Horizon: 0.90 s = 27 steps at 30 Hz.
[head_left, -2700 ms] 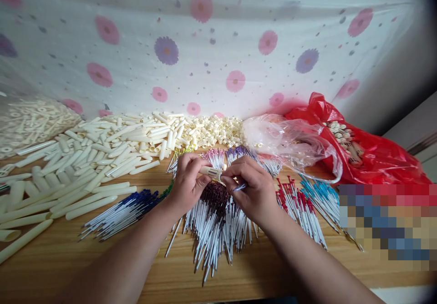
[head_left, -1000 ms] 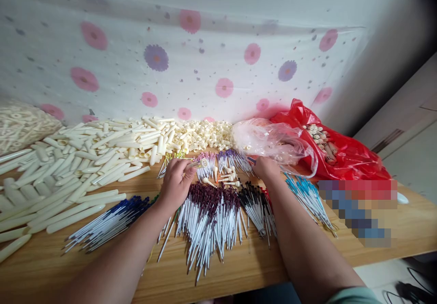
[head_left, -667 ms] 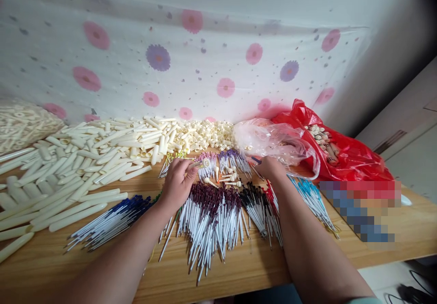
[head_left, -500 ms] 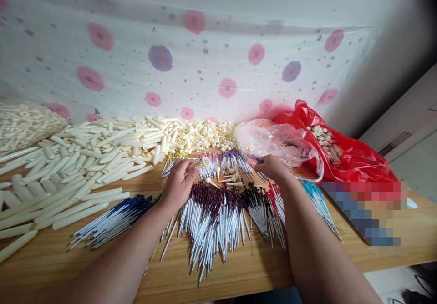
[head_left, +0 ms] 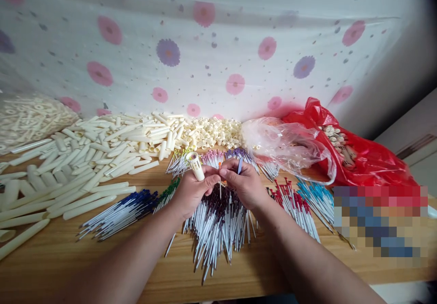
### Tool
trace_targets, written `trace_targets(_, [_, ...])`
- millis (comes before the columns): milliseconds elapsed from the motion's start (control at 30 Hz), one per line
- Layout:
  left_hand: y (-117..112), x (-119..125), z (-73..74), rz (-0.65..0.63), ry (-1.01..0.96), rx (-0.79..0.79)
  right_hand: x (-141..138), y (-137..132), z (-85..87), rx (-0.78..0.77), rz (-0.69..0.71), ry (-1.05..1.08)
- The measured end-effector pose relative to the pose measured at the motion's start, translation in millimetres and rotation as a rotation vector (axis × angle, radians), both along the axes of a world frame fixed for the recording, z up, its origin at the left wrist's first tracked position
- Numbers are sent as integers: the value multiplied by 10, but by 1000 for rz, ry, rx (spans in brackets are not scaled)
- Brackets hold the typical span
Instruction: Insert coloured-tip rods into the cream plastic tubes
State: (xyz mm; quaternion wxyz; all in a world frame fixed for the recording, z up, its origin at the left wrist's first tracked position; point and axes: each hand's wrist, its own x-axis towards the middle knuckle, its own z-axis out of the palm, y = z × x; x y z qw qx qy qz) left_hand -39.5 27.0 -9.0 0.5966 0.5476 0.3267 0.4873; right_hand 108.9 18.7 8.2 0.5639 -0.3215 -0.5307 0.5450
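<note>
Two hands met over heap of maroon-tipped refills (head_left: 218, 217) at mid-desk (head_left: 68, 267); left hand (head_left: 193, 192) closed round short cream barrel (head_left: 197, 166), open end tilted up and away; right hand (head_left: 244, 184) pinched thin orange-tipped refill (head_left: 220, 186) just beside barrel, blue piece (head_left: 240, 165) tucked between fingers; blue-tipped refills (head_left: 119, 210) lay left, red-tipped refills (head_left: 297, 204) right; cream barrel pile (head_left: 112, 147) and red bag (head_left: 368, 163) behind.

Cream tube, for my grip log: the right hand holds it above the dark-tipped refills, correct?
No: the head view shows the left hand holding the cream tube above the dark-tipped refills; the right hand pinches a thin refill.
</note>
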Motion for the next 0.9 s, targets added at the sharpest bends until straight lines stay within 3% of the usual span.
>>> trace_targets(300, [-32,-21,76,-64,15,-17,42,-4,19,-21,11,21])
trace_targets(667, [-41,-48,113,-127,67,-2,155,-20,78,90,-40,-158])
trace_targets(800, [-17,-57,107,-72,183,119,201,-39,141,269,-162,-428])
trace_targets(900, [22,-84,133,130,372,341,270,-147,271,542,-356,-617])
